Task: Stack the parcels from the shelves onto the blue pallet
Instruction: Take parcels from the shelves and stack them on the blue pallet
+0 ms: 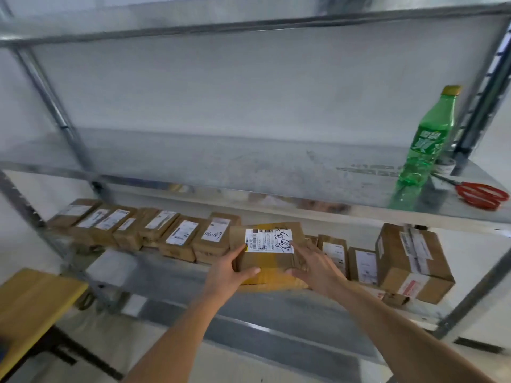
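Observation:
On the lower metal shelf [177, 275] a brown cardboard parcel [266, 258] with a white label and black handwriting sits on a flat yellow envelope [271, 281]. My left hand [229, 275] grips its left side, thumb on the label's corner. My right hand [315, 268] presses against its right side. To the left runs a row of several small labelled parcels [181, 234]. Two small parcels [362, 265] and a larger box [412, 261] stand to the right. The blue pallet is out of view.
The upper shelf [249, 167] holds a green plastic bottle [425, 145] and red-handled scissors [481, 194] at its right end. A yellow-edged wooden table [33, 308] stands at the lower left. Steel uprights [49, 98] frame the shelving.

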The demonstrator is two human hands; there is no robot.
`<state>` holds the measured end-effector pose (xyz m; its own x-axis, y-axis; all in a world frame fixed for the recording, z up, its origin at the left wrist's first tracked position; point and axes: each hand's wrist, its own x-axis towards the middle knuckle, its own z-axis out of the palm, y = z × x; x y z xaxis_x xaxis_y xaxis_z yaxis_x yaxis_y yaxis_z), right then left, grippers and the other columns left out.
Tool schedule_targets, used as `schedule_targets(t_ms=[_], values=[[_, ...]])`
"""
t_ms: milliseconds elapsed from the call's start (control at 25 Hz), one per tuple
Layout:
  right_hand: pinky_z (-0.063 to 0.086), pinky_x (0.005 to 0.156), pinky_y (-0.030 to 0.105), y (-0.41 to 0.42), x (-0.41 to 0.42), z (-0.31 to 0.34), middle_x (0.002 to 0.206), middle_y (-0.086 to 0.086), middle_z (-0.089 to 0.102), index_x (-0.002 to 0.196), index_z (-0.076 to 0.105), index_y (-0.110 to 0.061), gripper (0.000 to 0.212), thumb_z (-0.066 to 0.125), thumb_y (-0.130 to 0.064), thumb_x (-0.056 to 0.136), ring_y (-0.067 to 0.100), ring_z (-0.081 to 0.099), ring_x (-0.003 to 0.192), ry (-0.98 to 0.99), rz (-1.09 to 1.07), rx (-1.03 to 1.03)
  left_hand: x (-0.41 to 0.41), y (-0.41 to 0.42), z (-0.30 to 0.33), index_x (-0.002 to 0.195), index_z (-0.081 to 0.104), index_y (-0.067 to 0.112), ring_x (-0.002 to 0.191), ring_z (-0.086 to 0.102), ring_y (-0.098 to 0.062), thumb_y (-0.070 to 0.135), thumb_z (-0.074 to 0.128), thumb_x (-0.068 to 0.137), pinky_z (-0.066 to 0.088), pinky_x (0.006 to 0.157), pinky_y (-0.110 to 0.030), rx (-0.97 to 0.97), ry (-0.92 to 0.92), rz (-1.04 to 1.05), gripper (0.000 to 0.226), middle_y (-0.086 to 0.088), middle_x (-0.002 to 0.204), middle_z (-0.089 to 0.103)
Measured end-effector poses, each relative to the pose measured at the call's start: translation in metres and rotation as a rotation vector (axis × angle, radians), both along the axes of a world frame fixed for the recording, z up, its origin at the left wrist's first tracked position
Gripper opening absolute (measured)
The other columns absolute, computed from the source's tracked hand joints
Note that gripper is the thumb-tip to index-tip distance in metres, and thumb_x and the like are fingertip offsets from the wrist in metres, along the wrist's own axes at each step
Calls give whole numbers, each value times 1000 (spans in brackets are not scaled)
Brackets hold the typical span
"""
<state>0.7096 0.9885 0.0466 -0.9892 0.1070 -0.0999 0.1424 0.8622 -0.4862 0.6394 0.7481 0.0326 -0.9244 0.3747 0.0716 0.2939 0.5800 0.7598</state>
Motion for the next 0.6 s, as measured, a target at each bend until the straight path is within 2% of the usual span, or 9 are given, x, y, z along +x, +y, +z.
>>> schedule_targets(t_ms=[80, 240, 440, 600], values=[[37, 114, 41, -38, 8, 16, 165, 0, 21, 161, 23, -32, 81, 66, -48, 94, 24, 47, 137, 16, 82, -11, 27, -41, 21, 148, 42, 26, 127, 45, -8, 45, 79, 79, 34, 103, -21, -26, 29, 78, 81, 16, 132, 43], [28, 121, 43, -121, 10, 56, 167, 5, 20, 160, 22, -36, 83, 67, -52, 92, 28, 30, 150, 82, 256, -18, 72, -131, 65, 152, 35, 31, 138, 39, -18, 52, 74, 81, 36, 112, -36, -88, 90, 260, 84, 6, 152, 36], [30, 121, 43, -253, 5, 118, 167, 1, 22, 160, 21, -37, 84, 69, -50, 92, 26, 33, 148, 168, 515, -24, 123, -262, 120, 154, 31, 32, 145, 31, -24, 60, 68, 82, 32, 118, -43, -157, 123, 502, 85, -2, 159, 27], [28, 121, 42, -364, 3, 154, 165, 1, 26, 160, 22, -37, 84, 68, -53, 91, 24, 33, 148, 202, 684, -30, 163, -368, 151, 151, 34, 39, 135, 42, -23, 75, 61, 72, 43, 109, -47, -156, 131, 660, 91, 1, 154, 34]])
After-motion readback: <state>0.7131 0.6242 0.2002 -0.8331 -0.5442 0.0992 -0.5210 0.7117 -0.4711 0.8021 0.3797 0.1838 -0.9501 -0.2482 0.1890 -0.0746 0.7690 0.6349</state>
